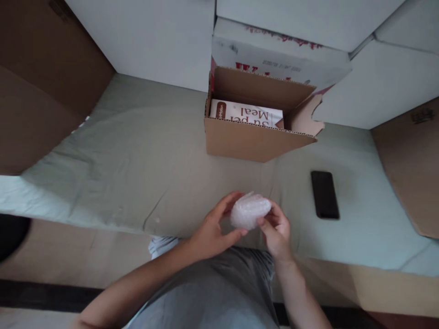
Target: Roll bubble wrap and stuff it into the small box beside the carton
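Observation:
Between my hands, above the front edge of the cloth-covered surface (164,173), is a small bundle in whitish, translucent wrap that looks like bubble wrap (250,211). My left hand (216,228) curls round its left side, fingers behind and thumb in front. On the right side my right hand (277,228) grips it, thumb on the near face. What the wrap encloses is hidden. Beyond my hands stands an open cardboard box (236,139), holding a white carton with brown "Super Meal" lettering (247,113).
A black phone (325,195) lies to the right. Behind the open box is a white box with red print (274,57), against white panels (154,41). Large brown cardboard boxes stand at the left (44,91) and right (411,164).

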{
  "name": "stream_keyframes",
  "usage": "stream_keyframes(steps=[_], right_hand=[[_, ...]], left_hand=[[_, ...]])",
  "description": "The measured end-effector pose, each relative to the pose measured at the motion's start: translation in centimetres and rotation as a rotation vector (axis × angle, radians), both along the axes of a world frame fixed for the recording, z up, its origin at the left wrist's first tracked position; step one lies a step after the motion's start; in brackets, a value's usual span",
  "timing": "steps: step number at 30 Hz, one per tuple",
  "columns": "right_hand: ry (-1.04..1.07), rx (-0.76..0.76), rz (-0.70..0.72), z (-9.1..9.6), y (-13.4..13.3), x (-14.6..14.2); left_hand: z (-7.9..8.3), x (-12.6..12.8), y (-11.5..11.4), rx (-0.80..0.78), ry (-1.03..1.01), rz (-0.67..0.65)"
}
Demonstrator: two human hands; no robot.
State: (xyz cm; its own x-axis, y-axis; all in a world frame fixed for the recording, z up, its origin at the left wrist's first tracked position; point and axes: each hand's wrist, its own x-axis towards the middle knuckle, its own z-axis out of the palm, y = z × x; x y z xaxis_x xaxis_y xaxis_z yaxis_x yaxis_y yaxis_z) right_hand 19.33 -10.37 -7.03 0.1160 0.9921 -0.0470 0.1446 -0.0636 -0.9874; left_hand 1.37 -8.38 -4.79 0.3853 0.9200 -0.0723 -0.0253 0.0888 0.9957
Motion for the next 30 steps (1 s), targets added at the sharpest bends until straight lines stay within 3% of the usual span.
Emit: stream_keyframes(steps=[2,6,13,21,23,26,28,30], right_hand=[[0.012,-0.008,-0.056,-0.5,0.2,-0.4],[0.095,-0.060,-0.038,-0.8,1.0,-0.9],[0.338,-0.218,0.188,0.6,2.8,-1.1],[0.249,-0.148,0.203,1.7,3.4,-0.7],[0.214,-0.104,0.242,2.7,3.6,0.0],[0.146,-0.029,0.229,5.2,3.9,2.2],[0.116,0.045,0.086,7.5,4.6,4.4],[0.046,0.129,-0.152,10.2,6.2,6.3]], left_hand=[[-0.1,0.2,0.2,-0.085,0.012,0.016],[-0.1,0.0,0.9,-0.097,0.084,0.074],[0.2,-1.1,2.4,-0.077,0.134,0.021],[1.6,-0.3,3.0,-0.069,0.235,-0.117],[1.9,-0.2,3.2,-0.022,0.240,-0.169],[2.6,-0.7,3.7,0.192,0.278,-0.242],[3.6,-1.4,4.3,0.363,0.317,-0.253],[5.3,-2.1,5.5,0.543,0.345,-0.221]])
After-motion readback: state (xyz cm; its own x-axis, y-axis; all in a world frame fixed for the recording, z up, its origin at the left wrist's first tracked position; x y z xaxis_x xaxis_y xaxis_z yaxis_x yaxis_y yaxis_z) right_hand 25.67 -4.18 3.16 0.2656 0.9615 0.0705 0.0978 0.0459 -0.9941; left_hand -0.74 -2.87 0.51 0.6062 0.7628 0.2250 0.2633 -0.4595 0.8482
